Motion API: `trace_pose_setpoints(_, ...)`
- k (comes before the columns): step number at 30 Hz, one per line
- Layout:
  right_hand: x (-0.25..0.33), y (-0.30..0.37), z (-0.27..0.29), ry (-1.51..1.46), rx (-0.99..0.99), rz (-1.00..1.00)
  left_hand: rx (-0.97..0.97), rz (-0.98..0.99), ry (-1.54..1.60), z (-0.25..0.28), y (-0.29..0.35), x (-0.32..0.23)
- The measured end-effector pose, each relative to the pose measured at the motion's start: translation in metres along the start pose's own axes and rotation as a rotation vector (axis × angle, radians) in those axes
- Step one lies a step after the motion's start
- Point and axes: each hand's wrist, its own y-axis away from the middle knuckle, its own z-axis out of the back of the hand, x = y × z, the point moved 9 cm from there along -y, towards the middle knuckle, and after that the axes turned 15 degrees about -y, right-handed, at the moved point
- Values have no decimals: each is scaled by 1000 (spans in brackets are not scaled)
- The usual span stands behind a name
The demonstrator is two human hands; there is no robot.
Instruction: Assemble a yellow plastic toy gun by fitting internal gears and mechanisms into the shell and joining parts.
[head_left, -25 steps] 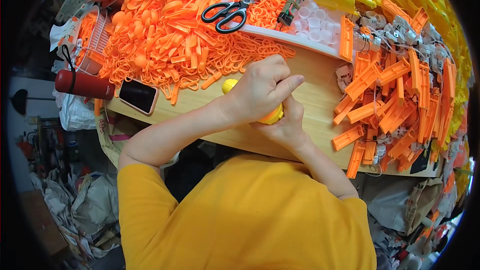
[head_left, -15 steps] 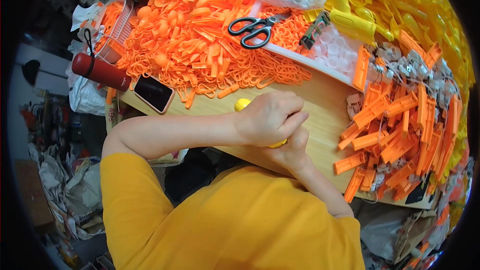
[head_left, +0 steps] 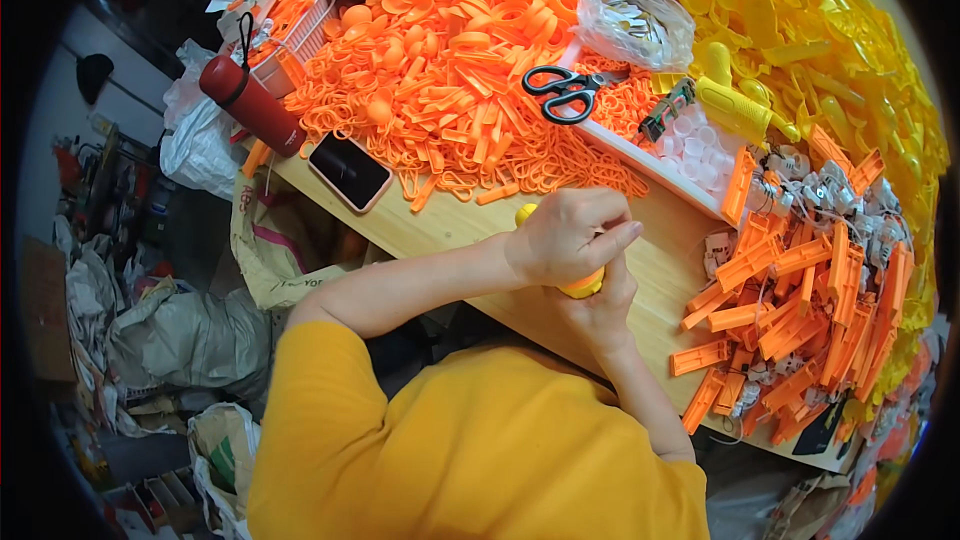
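At the table's near edge, my left hand [head_left: 575, 238] is closed, its fingers curled over the top of a yellow plastic piece with rounded ends [head_left: 584, 285]. One knob of the piece shows past the left wrist and another part below the palm; the middle is hidden by my fingers. From beneath, my right hand [head_left: 605, 308] is closed round the same piece, touching the left hand. What kind of piece it is cannot be made out.
Loose orange plastic parts [head_left: 440, 90] heap across the table's back, with scissors [head_left: 565, 92] on them. A phone [head_left: 350, 171] and red flask [head_left: 250, 105] lie left. Orange strips with wires [head_left: 790, 290] pile right. A yellow toy gun [head_left: 735, 108] rests near yellow parts [head_left: 800, 20].
The whole view has shifted, so the table items appear farther right. Both hands keep their grip on the yellow piece, with little change in pose.
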Motion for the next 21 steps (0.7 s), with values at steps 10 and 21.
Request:
trace_pose_setpoints(10, -12, 3, 16, -63, -61, -126, -382, 607, -799, 213, 85, 204)
trace_pose_setpoints(21, -14, 3, 14, -3, -65, -72, -364, 761, -712, 207, 82, 270)
